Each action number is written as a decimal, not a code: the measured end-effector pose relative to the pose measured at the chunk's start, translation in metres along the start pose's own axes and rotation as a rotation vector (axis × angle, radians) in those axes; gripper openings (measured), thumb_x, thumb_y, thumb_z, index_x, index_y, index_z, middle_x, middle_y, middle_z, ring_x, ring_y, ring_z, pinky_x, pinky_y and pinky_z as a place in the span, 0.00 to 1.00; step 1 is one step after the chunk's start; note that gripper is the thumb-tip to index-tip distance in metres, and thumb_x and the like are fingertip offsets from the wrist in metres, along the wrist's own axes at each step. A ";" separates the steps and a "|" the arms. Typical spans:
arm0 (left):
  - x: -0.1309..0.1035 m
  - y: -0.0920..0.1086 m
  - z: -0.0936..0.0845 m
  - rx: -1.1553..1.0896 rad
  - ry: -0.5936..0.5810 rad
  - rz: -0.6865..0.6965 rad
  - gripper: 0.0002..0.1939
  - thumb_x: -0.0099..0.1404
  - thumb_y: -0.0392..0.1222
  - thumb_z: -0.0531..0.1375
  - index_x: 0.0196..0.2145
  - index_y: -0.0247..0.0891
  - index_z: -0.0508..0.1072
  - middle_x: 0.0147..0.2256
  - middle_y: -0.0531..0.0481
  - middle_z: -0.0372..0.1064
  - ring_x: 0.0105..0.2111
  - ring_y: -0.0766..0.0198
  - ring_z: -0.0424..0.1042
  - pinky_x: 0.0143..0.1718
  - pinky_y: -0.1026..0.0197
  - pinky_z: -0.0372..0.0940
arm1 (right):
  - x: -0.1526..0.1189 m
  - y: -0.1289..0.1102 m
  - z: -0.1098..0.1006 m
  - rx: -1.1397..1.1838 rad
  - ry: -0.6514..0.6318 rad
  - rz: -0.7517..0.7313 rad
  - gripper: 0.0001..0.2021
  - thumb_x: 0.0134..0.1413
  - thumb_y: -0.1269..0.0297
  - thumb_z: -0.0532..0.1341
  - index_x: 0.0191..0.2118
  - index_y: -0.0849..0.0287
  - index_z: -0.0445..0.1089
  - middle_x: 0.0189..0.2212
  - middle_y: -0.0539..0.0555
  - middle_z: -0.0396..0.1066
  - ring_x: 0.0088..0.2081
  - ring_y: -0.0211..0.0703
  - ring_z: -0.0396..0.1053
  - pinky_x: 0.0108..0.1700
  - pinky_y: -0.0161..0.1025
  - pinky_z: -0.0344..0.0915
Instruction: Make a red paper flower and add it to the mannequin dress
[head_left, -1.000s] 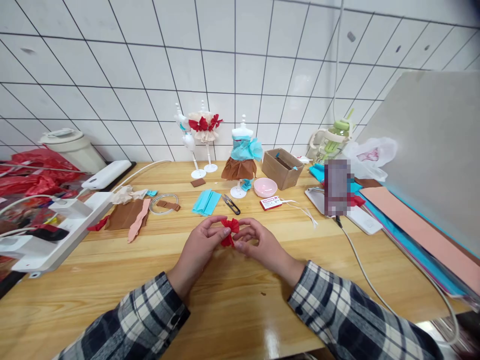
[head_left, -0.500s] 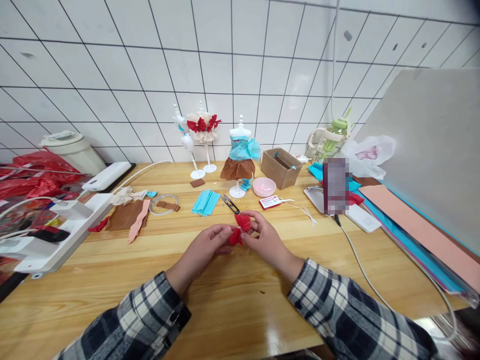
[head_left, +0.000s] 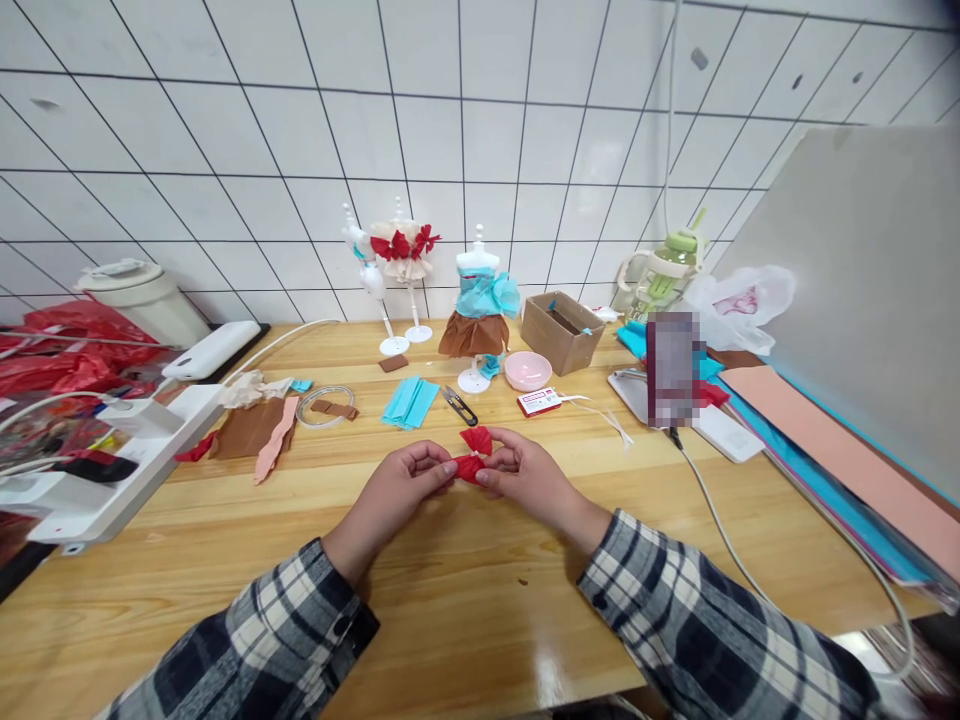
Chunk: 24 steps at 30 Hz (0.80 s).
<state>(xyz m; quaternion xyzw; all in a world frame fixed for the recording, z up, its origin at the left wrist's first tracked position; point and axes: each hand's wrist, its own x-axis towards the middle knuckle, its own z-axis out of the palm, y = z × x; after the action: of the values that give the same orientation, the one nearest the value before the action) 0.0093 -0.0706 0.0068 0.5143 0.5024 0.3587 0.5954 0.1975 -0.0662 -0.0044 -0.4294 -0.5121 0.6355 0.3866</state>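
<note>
Between my hands is a red crepe-paper bow point(head_left: 475, 441), pinched narrow at its middle and fanned out at both ends. My left hand point(head_left: 401, 490) grips the bow's lower left edge between thumb and fingers. From the other side, my right hand point(head_left: 536, 485) pinches the bow near its middle. Just beyond it lie small black thread snips point(head_left: 459, 407) and a folded blue paper piece point(head_left: 410, 403). Behind them stands a small dress form point(head_left: 478, 300) in a blue top and brown skirt. Another dress form point(head_left: 403, 250) wears cream ruffles with red bows.
A pink bowl point(head_left: 528, 371), a cardboard box point(head_left: 564, 333) and a red-and-white packet point(head_left: 538, 402) stand right of centre. To the left are a power strip point(head_left: 131, 475) and paper scraps point(head_left: 251, 430). A phone point(head_left: 670, 370) and coloured paper sheets point(head_left: 832, 430) are at right.
The bow has turned slightly in my hands, with its fan now tilted up and left. My left hand has shifted a little left, its fingers now at the bow's edge.
</note>
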 end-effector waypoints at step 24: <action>-0.002 -0.006 0.002 -0.150 -0.231 -0.041 0.15 0.56 0.50 0.64 0.28 0.33 0.69 0.27 0.50 0.70 0.27 0.66 0.66 0.30 0.65 0.59 | -0.005 -0.007 -0.003 -0.112 0.025 -0.133 0.16 0.44 0.59 0.66 0.40 0.60 0.70 0.34 0.53 0.71 0.35 0.38 0.68 0.37 0.36 0.65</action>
<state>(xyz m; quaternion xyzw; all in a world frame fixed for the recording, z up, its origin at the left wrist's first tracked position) 0.0100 -0.0741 0.0016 0.4957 0.4127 0.3213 0.6933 0.2027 -0.0687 0.0032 -0.4232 -0.5694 0.5735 0.4098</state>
